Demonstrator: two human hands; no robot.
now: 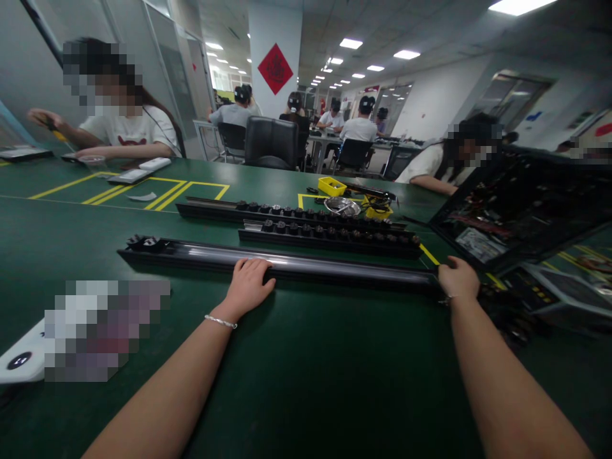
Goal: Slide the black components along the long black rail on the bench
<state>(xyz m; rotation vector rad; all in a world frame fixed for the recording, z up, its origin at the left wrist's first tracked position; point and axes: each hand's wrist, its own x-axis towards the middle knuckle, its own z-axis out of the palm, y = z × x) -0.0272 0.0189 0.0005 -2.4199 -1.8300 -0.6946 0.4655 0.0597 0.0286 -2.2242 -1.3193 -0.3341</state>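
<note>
A big green table (306, 382) holds a long black metal rail (191, 256) lying flat across it, just in front of the person. The left hand (248, 284) rests on its middle with flat, spread fingers. The right hand (458, 279) is curled around the rail's right end.
</note>
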